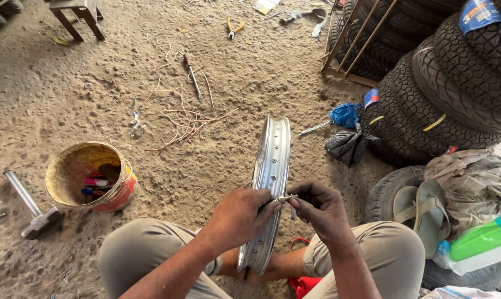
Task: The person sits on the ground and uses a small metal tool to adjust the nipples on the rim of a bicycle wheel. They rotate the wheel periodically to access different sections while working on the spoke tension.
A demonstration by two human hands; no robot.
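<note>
Bucket [90, 176], hammer [32, 205], tyres [455, 83] around rim [272, 160]

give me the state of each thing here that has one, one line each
wheel rim: upright on edge, gripped between the knees
left hand: closed on the rim's edge
right hand: pinching a small metal piece at the rim
bucket: tipped toward the camera, a few small items inside
hammer: lying flat on the dirt
pliers: lying on the ground, handles spread
tyres: stacked, leaning against each other
sandals: resting on a tyre
</note>
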